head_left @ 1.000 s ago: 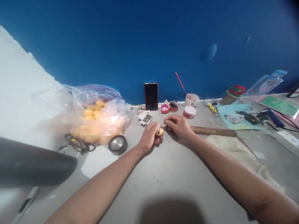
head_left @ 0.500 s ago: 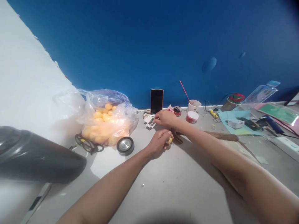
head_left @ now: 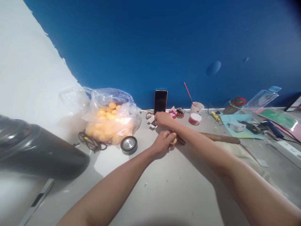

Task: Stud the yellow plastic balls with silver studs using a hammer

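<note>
My left hand (head_left: 164, 143) is closed around a small yellow ball (head_left: 174, 140), which shows at the fingertips just above the table. My right hand (head_left: 163, 119) reaches across to an opened small white box (head_left: 151, 122) holding small dark and shiny pieces. Its fingers are bent together down at the box, and what they pinch, if anything, is hidden. Beyond the right hand a phone (head_left: 161, 101) leans upright against the blue wall. Left of my left hand lies a round black-rimmed tin (head_left: 129, 144) with a silvery centre.
A clear bag of yellow balls (head_left: 110, 122) stands at the left, near black-framed glasses (head_left: 91, 142) and a large dark cylinder (head_left: 39, 147). At the right are a paper cup (head_left: 197, 107) with a red stick, a red-and-white tub (head_left: 194, 119) and a wooden-handled tool (head_left: 221, 138).
My right hand has lowered its fingers further into the white box. My left hand keeps the yellow ball. The whole view has shifted slightly.
</note>
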The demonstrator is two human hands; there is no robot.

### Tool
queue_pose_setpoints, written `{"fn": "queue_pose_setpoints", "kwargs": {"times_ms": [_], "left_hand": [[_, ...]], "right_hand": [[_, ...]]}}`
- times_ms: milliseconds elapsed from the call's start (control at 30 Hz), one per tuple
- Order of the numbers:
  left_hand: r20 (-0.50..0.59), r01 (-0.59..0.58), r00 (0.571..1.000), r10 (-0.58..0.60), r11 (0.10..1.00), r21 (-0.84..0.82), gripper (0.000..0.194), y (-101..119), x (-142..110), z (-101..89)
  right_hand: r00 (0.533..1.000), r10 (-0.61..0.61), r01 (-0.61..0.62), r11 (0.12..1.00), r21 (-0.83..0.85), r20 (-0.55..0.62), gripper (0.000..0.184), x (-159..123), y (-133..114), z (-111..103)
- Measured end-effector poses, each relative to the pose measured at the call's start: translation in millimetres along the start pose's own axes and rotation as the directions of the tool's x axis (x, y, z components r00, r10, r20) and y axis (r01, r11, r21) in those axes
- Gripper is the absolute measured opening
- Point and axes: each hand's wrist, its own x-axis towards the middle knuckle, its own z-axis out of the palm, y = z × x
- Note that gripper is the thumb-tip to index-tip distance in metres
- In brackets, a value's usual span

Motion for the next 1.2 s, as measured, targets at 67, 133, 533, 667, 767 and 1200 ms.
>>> {"fn": "queue_pose_setpoints", "kwargs": {"times_ms": [67,133,533,667,767,1200], "left_hand": [[0.002,-0.008,1.000,0.008,1.000,0.006,0.036,-0.8,0.0,-0.3],[0.006,-0.015,1.000,0.015,1.000,0.012,0.039,-0.9,-0.1,-0.3],[0.018,-0.029,0.999,0.028,0.997,0.069,0.042,-1.4,1.8,-4.3],[0.024,-0.005,1.000,0.004,0.999,0.040,0.041,-0.3,1.1,-3.2],[0.017,0.010,1.000,-0.010,1.000,0.000,0.038,1.4,0.6,-1.9],[0.004,0.012,1.000,-0.012,0.996,-0.089,0.036,-0.2,0.3,-0.9]], "right_hand": [[1.000,0.004,-0.003,1.000,0.022,-0.007,0.034,0.4,1.9,1.2],[1.000,0.013,-0.013,0.999,0.048,-0.010,0.032,1.1,3.4,2.4],[0.995,0.029,-0.001,0.961,0.276,-0.096,0.015,3.1,17.8,11.3],[0.992,0.005,0.048,0.908,0.416,-0.124,0.012,2.3,27.8,12.7],[0.986,0.028,0.061,0.854,0.516,-0.163,0.010,2.5,32.5,13.3],[0.949,0.136,0.142,0.622,0.770,-0.285,0.013,-29.0,48.7,23.7]]}}
